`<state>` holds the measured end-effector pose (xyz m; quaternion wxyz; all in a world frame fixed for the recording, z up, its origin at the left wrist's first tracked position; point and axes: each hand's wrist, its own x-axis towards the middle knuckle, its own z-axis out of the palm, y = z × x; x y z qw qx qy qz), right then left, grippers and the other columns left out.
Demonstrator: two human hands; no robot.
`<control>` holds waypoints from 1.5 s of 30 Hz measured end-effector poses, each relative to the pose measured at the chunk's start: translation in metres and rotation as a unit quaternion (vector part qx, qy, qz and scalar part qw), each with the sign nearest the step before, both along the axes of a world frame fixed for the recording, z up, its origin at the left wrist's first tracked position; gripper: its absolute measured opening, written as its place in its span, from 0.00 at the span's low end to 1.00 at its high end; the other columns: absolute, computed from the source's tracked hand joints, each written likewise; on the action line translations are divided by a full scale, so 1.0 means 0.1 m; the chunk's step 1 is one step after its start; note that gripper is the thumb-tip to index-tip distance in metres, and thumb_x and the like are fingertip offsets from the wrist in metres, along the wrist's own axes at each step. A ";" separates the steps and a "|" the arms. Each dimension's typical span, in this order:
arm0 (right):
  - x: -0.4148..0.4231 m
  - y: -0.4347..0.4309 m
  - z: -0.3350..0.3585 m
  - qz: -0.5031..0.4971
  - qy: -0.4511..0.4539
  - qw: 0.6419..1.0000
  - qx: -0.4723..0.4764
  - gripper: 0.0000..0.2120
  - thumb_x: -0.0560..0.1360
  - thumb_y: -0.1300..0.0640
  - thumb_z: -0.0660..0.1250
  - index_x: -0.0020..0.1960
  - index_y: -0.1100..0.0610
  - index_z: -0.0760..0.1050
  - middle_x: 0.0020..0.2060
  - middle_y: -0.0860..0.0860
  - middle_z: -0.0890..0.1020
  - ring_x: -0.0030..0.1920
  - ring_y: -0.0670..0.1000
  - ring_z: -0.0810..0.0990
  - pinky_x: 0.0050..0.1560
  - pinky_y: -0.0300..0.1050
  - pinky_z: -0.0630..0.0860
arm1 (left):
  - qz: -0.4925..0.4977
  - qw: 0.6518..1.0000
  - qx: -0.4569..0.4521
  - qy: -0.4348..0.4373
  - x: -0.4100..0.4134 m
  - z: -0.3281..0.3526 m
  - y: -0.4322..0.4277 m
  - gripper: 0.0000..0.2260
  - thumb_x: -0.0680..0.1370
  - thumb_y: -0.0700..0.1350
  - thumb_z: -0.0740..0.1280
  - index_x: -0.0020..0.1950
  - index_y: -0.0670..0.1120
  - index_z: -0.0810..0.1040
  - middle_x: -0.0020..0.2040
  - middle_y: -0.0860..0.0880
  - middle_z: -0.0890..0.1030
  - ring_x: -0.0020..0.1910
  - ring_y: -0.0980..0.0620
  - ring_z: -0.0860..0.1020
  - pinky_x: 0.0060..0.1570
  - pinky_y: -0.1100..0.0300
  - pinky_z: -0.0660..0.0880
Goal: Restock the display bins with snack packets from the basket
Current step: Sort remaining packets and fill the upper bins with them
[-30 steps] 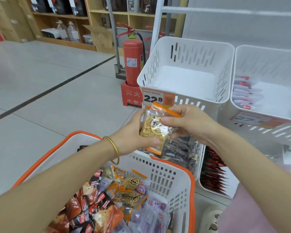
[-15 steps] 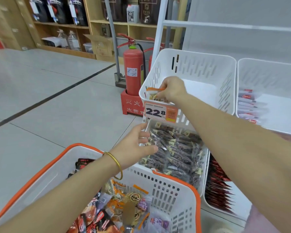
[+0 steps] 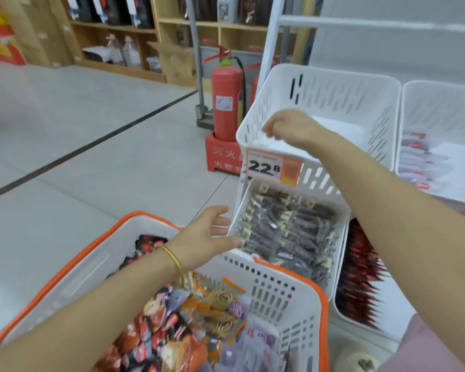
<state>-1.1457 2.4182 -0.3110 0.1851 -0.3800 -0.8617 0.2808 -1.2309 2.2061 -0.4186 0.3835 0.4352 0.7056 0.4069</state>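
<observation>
Fingers [image 3: 220, 212] of the left hand [image 3: 204, 237] straight and spread, gripping nothing; hovers just past the far rim of the white slotted plastic basket with the orange rim [image 3: 279, 296], close to the near corner of the lower white bin [image 3: 239, 210], much as half a second ago. Below that wrist, in the basket, a heap of mixed snack packets [image 3: 199, 318] in red, orange and purple wrappers, so plenty left to shelve. Further right comes the change: right hand [image 3: 293, 127] now lifted above the front edge of the upper white slotted plastic display bin [image 3: 333, 92], fingers [image 3: 270, 127] loosely bent downward with no packet showing between them, whereas half a second ago pinching a clear orange-edged packet low against that front wall. Packet itself out of sight now; most likely lies on the bin floor behind the front wall and the orange-and-white price tag [image 3: 274, 166], though hidden from this angle. Reads as one packet delivered and the hand freed; next reach probably goes back to the basket. Beneath, the lower white bin sits packed with dark brown packets [image 3: 287, 232]; at far right, another white slotted bin [image 3: 440, 108] holds a few white-and-red packets [image 3: 419, 157].
</observation>
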 end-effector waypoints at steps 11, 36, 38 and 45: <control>0.18 -1.43 -2.18 0.084 -0.137 0.978 -0.133 0.16 0.76 0.69 0.56 0.61 0.61 0.75 0.57 0.56 0.79 0.58 0.56 0.77 0.54 0.45 0.74 | 0.075 0.987 -0.135 0.043 -0.25 -0.49 -0.80 0.26 0.78 0.39 0.64 0.74 0.43 0.58 0.57 0.47 0.71 0.52 0.51 0.74 0.53 0.55 0.74; 0.32 -1.86 -3.49 0.047 -0.240 0.968 -0.056 0.09 0.78 0.51 0.63 0.53 0.55 0.74 0.47 0.51 0.81 0.50 0.54 0.78 0.45 0.46 0.76 | 0.057 0.985 -0.158 0.036 -0.33 -0.75 -0.87 0.23 0.78 0.43 0.65 0.72 0.46 0.63 0.64 0.48 0.72 0.56 0.49 0.76 0.52 0.58 0.76; 0.34 -1.82 -3.42 0.040 -0.236 0.970 -0.039 0.09 0.79 0.52 0.60 0.50 0.55 0.76 0.44 0.52 0.81 0.46 0.54 0.80 0.42 0.46 0.77 | 0.052 0.986 -0.154 0.035 -0.30 -0.74 -0.86 0.23 0.78 0.43 0.64 0.72 0.46 0.63 0.65 0.47 0.71 0.57 0.49 0.76 0.49 0.61 0.76; 0.35 -1.65 -2.44 0.053 -0.103 0.991 -0.070 0.08 0.78 0.55 0.64 0.42 0.57 0.76 0.34 0.50 0.77 0.38 0.53 0.76 0.34 0.45 0.69 | 0.032 0.983 -0.163 0.081 -0.09 -0.68 -0.77 0.28 0.76 0.44 0.67 0.73 0.45 0.60 0.69 0.45 0.67 0.64 0.50 0.71 0.60 0.59 0.70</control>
